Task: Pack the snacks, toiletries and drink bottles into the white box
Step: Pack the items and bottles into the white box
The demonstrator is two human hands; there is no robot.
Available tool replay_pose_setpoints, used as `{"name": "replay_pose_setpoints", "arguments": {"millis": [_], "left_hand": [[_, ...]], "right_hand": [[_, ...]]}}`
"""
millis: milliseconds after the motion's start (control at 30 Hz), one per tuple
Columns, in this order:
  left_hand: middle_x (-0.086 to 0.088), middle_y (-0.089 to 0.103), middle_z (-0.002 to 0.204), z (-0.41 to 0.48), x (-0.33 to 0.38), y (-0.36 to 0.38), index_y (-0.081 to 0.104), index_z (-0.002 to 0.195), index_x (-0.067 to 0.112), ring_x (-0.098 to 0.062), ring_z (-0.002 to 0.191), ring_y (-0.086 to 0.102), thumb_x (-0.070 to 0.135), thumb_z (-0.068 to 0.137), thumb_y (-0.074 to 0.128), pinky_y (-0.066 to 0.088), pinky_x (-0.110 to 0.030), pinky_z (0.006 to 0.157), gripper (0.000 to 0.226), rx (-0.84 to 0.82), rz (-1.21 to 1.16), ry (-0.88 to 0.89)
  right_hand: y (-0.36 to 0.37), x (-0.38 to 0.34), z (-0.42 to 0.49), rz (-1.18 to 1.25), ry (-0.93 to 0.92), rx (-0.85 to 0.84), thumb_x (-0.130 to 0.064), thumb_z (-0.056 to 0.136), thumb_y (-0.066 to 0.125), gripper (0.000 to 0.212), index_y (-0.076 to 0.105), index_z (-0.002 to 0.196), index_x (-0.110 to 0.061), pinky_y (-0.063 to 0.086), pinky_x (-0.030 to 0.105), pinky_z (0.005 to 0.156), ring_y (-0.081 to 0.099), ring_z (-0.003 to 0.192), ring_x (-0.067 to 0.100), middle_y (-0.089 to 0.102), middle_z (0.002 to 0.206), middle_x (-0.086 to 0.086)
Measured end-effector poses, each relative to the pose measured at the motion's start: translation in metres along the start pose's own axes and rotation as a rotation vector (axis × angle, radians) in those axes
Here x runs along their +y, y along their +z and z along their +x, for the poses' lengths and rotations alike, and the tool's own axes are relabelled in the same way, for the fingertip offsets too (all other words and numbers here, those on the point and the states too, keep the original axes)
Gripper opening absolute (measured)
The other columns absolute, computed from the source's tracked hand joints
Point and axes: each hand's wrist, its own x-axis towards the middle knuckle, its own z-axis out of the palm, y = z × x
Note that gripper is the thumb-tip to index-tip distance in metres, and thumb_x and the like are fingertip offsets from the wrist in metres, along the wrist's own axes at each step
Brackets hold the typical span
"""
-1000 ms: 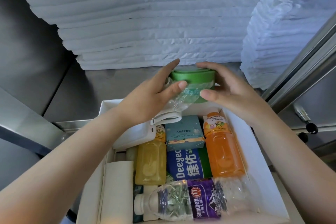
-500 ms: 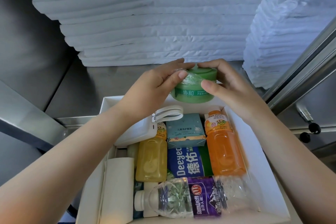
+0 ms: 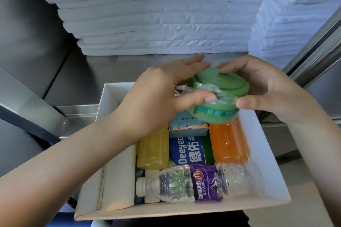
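Note:
A round green tub (image 3: 220,96) with clear film round its side hangs tilted over the far end of the white box (image 3: 265,155). My left hand (image 3: 162,96) holds it from the left, thumb on the film. My right hand (image 3: 265,88) holds it from the right, fingertips on the lid. In the box lie a yellow drink bottle (image 3: 153,150), an orange drink bottle (image 3: 227,141), a blue Deeyeo pack (image 3: 187,150), a small teal carton (image 3: 188,125) and a clear water bottle (image 3: 193,183) with a purple label.
Stacks of folded white cloth (image 3: 156,18) fill the back, with another pile (image 3: 293,18) at the right. The box sits against a steel counter (image 3: 77,77). A metal rail (image 3: 317,46) runs up the right side. A white cardboard insert (image 3: 118,177) lines the box's left part.
Both hands have brought the green tub nearer and lower, over the box's far end, and tipped it so its lid faces up toward the camera.

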Motion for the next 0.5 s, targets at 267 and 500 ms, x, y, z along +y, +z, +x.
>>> {"name": "replay_pose_setpoints", "arguments": {"millis": [267, 500], "left_hand": [[0.016, 0.034, 0.147, -0.040, -0.005, 0.006, 0.043, 0.136, 0.033, 0.012, 0.131, 0.025, 0.044, 0.068, 0.075, 0.026, -0.010, 0.106, 0.076, -0.319, 0.017, -0.098], [0.027, 0.000, 0.142, -0.051, -0.020, 0.017, 0.015, 0.149, 0.027, 0.007, 0.130, 0.010, 0.038, 0.076, 0.073, 0.008, 0.001, 0.094, 0.094, -0.525, 0.312, -0.081]], "right_hand": [[0.028, 0.003, -0.019, -0.413, 0.222, -0.247, -0.051, 0.051, 0.083, 0.084, 0.044, 0.125, -0.053, 0.042, 0.031, 0.103, 0.044, 0.125, -0.003, 0.044, 0.126, -0.027], [0.058, 0.001, -0.008, -0.894, 0.268, -0.371, -0.051, 0.059, 0.080, 0.105, 0.019, 0.145, -0.042, 0.043, 0.023, 0.087, 0.037, 0.108, -0.005, 0.024, 0.121, -0.029]]}}
